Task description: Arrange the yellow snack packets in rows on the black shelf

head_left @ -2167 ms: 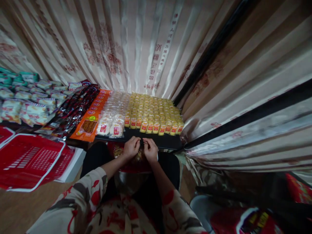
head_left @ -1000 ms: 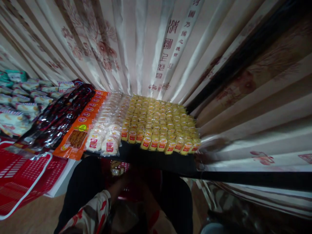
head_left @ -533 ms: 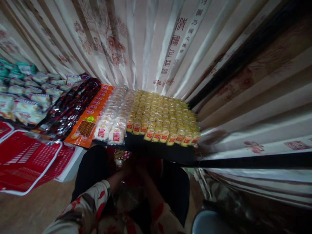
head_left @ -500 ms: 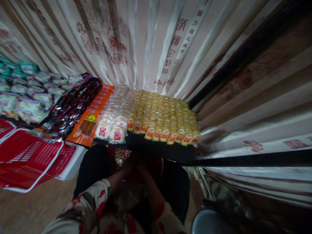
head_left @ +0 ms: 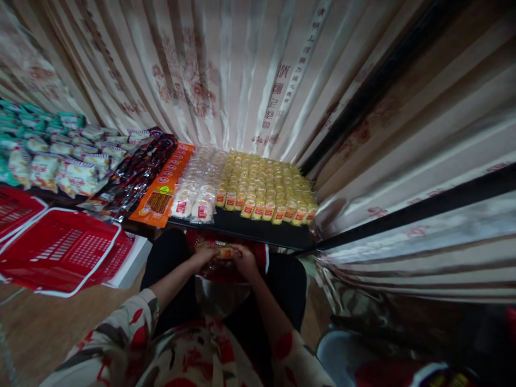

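Note:
Low between my knees, my left hand (head_left: 206,255) and my right hand (head_left: 244,260) are closed on opposite ends of a small yellow-brown snack packet (head_left: 224,252) with an orange label. Dim light hides the exact finger positions. The packet is over a red basket (head_left: 261,252) in my lap, partly covered by my hands. Just ahead, rows of yellow wrapped cakes (head_left: 262,185) with red and orange labels stand on a black table (head_left: 258,231). Left of them are clear packets of white round crackers (head_left: 197,185).
An orange snack bag (head_left: 161,188), dark shiny packets (head_left: 137,172), white snack packets (head_left: 76,174) and green packets (head_left: 24,121) line the table leftward. Red baskets (head_left: 64,247) stand at left beside a white box (head_left: 131,263). A patterned curtain (head_left: 242,64) hangs behind.
My view has shifted, so the table goods and lap appear at slightly different positions. The packet between my hands now shows clearly; earlier my hands were in deep shadow.

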The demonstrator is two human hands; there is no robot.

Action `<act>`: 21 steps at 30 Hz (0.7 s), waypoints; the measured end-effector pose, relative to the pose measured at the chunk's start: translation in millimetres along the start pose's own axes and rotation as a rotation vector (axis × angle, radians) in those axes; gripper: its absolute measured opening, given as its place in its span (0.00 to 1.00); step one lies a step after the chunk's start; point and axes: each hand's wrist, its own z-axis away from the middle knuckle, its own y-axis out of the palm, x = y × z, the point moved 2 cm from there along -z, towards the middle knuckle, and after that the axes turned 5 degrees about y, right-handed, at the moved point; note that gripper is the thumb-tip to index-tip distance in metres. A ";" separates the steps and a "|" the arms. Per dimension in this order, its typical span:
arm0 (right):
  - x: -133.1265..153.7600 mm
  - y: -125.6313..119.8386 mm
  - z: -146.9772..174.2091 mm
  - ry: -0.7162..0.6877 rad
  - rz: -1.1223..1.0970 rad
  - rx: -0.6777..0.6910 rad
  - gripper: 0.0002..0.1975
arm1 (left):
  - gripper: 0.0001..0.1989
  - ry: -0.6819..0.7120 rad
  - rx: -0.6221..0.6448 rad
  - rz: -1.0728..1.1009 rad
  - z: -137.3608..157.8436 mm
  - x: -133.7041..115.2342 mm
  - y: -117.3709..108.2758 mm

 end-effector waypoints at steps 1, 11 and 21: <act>5.4 -3.7 1.9 -0.013 0.009 -0.006 0.14 | 0.07 -0.006 -0.002 0.026 3.9 -6.1 -3.0; 54.0 -38.8 21.4 -0.153 0.037 -0.083 0.10 | 0.08 0.050 0.069 0.155 31.1 -54.6 -22.7; 76.1 -46.9 26.7 -0.209 -0.067 0.088 0.14 | 0.11 0.173 0.177 0.013 36.5 -97.3 -32.2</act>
